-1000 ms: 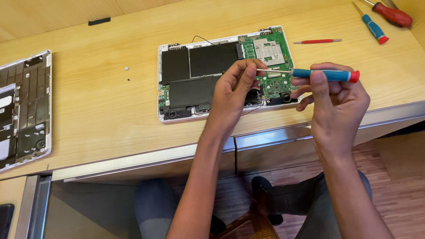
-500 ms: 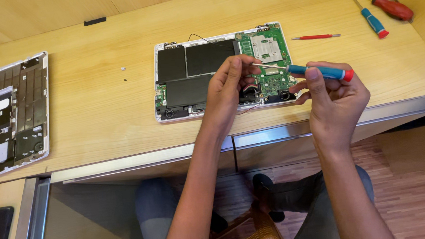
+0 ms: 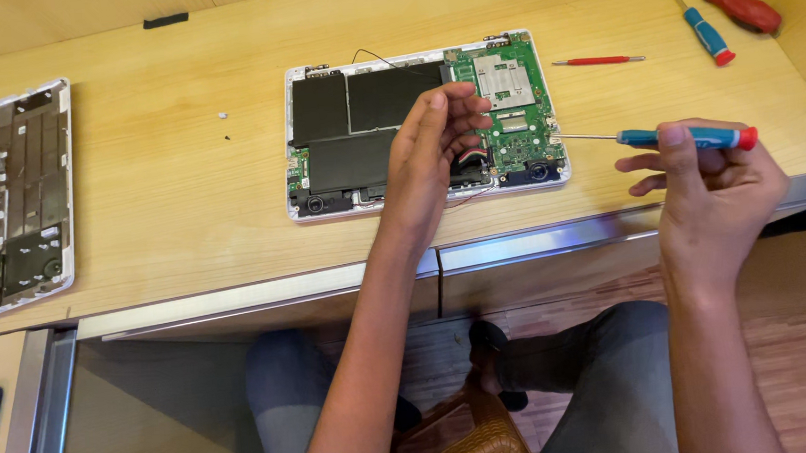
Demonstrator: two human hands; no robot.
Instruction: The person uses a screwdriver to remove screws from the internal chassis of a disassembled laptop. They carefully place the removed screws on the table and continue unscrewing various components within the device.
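In the head view, an opened laptop base (image 3: 424, 126) lies flat on the wooden worktop (image 3: 166, 215), its black battery cells on the left side and a green circuit board (image 3: 513, 105) on the right side. The left hand (image 3: 436, 153) hovers over the middle of the base, its fingers (image 3: 460, 118) loosely curled and gripping nothing that can be made out, their tips close to the inner edge of the circuit board. The right hand (image 3: 707, 182) is held off the front right corner of the base, its fingers clenched around a blue-handled screwdriver (image 3: 671, 137) with a red end cap; the tool lies almost level, and its thin metal shaft points left with the tip just at the right edge of the base. Farther back on the worktop lie a small red screwdriver (image 3: 599, 60), a second blue-handled screwdriver (image 3: 703, 30) and a larger red-handled screwdriver (image 3: 732, 0), all well apart from the hands. At the far left edge rests a detached laptop cover (image 3: 4, 202), inner side up. The person's knees show below the worktop.
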